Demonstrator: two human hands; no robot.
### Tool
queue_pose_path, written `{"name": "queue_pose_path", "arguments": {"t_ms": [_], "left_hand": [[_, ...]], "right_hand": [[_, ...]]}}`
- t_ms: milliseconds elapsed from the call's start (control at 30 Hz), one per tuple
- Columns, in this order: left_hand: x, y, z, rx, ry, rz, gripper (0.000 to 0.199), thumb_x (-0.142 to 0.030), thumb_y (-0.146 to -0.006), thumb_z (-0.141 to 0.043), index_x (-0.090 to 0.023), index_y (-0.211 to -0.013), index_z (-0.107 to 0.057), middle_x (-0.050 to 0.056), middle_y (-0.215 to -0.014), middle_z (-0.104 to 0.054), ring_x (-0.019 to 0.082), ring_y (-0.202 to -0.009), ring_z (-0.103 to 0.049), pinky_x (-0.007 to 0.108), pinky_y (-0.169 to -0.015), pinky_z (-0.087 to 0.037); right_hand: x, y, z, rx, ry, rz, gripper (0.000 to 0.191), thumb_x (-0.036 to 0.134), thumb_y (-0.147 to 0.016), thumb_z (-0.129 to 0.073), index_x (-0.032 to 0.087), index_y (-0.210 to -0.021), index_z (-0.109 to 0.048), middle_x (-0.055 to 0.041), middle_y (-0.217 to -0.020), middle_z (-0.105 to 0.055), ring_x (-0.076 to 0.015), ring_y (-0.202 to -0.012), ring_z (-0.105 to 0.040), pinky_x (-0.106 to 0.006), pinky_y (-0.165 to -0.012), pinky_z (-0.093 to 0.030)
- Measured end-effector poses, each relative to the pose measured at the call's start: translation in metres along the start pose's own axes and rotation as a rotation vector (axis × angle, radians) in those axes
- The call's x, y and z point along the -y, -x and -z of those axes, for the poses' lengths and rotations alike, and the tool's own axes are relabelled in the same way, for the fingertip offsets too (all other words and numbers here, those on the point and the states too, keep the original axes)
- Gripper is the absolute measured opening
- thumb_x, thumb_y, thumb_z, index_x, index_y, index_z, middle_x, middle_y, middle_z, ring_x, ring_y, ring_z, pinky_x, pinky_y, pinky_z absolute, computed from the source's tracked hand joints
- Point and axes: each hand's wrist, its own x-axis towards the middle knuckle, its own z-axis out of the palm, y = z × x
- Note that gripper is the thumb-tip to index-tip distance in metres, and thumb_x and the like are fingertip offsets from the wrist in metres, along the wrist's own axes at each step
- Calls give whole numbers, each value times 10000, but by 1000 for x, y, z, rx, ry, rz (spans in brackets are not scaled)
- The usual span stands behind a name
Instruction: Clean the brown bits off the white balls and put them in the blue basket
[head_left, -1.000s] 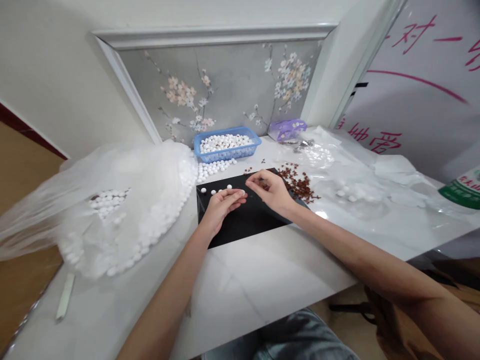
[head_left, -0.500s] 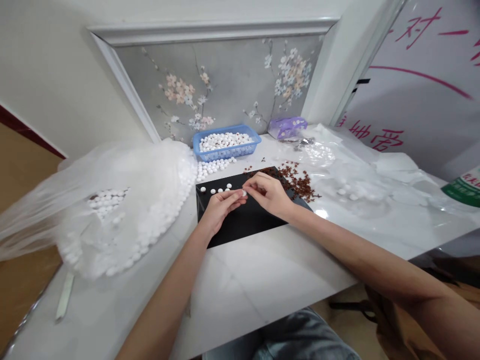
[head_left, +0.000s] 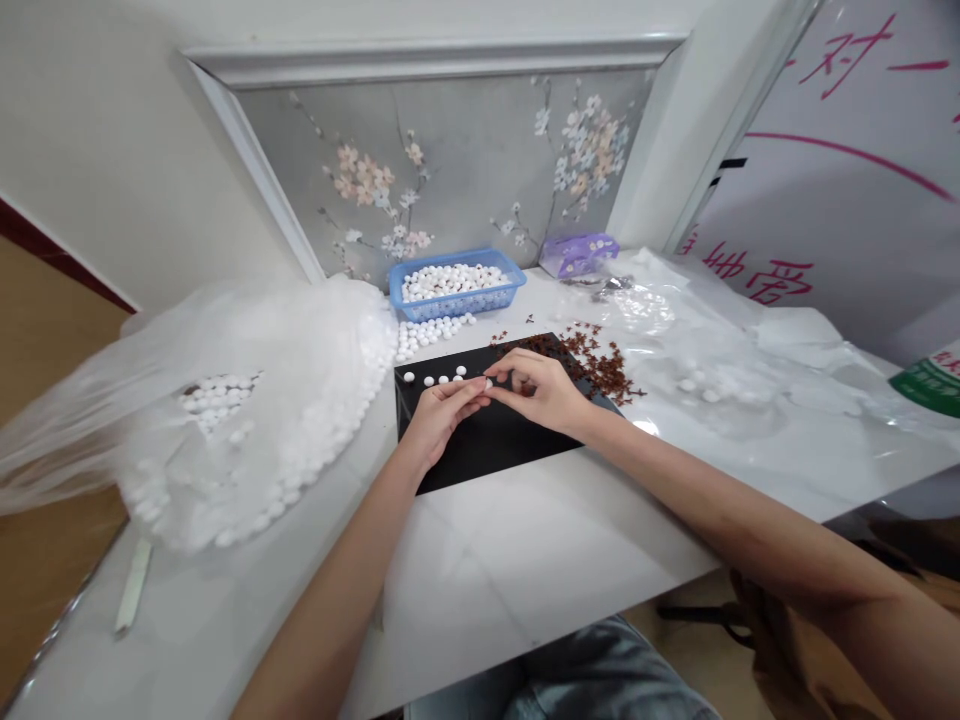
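Observation:
Over the black board (head_left: 480, 450), my left hand (head_left: 442, 415) pinches a small white ball (head_left: 488, 384) between thumb and fingers. My right hand (head_left: 541, 390) meets it from the other side, thumb and index fingertips at the same ball. Whether anything smaller is between the right fingertips is too fine to tell. Several loose white balls (head_left: 409, 378) lie along the board's far left part. A scatter of small reddish-brown star-shaped pieces (head_left: 600, 362) covers the board's far right corner and the table beside it.
Behind the board stands a blue basket (head_left: 517, 283) full of white balls, more of them before it. A sheer white bag (head_left: 300, 400) of balls spreads at left. Clear plastic bags (head_left: 712, 340) and a purple packet (head_left: 577, 256) lie right. A pale strip (head_left: 133, 585) lies front left.
My right thumb and index finger have parted slightly around the white ball. My left hand keeps its pinch. The whole view has shifted a little.

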Motion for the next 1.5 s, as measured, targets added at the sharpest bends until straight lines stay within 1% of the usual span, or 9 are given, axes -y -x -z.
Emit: {"name": "queue_pose_path", "arguments": {"t_ms": [333,633,933,1033,1100,1200,1300,1433,1500], "left_hand": [[1,-1,3,-7,-3,-12,204,-315,-615,-737,-162,-750,-728,46,-767,-704,107,-669,-616,238,-730,-500],[-1,1,4,37,-26,6,217,-244,-578,-760,-179,-782,-730,44,-809,-715,123,-732,-636,274,-823,-481],[0,1,3,0,-94,-33,217,-284,-599,-745,-179,-789,-727,38,-783,-709,124,-732,-627,257,-770,-471],[2,0,3,-43,-254,-152,254,-336,-648,-702,-173,-842,-712,43,-791,-701,149,-751,-622,278,-749,-465],[3,1,3,-83,-474,-271,238,-362,-692,-655,-183,-842,-700,38,-781,-692,155,-729,-610,282,-722,-454],[5,5,1,-175,-964,-453,193,-352,-767,-562,-204,-810,-677,31,-721,-657,168,-698,-567,285,-656,-416],[5,10,-1,-226,-1398,-599,194,-276,-819,-469,-191,-812,-643,56,-725,-624,206,-777,-531,298,-626,-379],[3,13,2,-254,-1658,-655,203,-231,-839,-418,-176,-841,-614,69,-804,-614,218,-837,-505,308,-630,-373],[2,12,6,-284,-1717,-653,209,-236,-843,-412,-175,-853,-611,62,-810,-610,220,-844,-500,314,-636,-376]], "right_hand": [[2,0,-2,56,-10,13,108,239,-826,-534,181,-887,-603,-20,-770,-525,-68,-527,-442,-207,-487,-398],[-1,0,1,104,-17,11,122,251,-842,-504,182,-889,-593,-22,-761,-505,-89,-573,-462,-210,-496,-404],[-9,-6,3,114,-91,-49,159,293,-775,-588,159,-853,-626,7,-715,-496,-46,-470,-384,-202,-468,-362],[-13,-16,10,290,-208,-213,256,345,-726,-625,141,-879,-616,12,-739,-517,-26,-434,-356,-188,-423,-311],[-20,-25,10,351,-252,-334,306,387,-739,-597,128,-901,-615,4,-747,-541,-36,-463,-392,-184,-439,-316],[-37,-43,-4,279,-83,-418,294,385,-767,-558,119,-870,-629,13,-673,-540,-69,-545,-455,-191,-524,-364],[-56,-64,-28,201,212,-409,210,272,-750,-580,125,-888,-641,23,-624,-524,-95,-600,-479,-211,-620,-386],[-70,-89,-58,177,312,-402,277,193,-748,-561,134,-1011,-627,-10,-662,-562,-137,-648,-502,-248,-659,-383],[-72,-98,-67,180,332,-395,260,186,-746,-564,133,-990,-638,-35,-703,-586,-159,-693,-518,-260,-673,-383]]}}
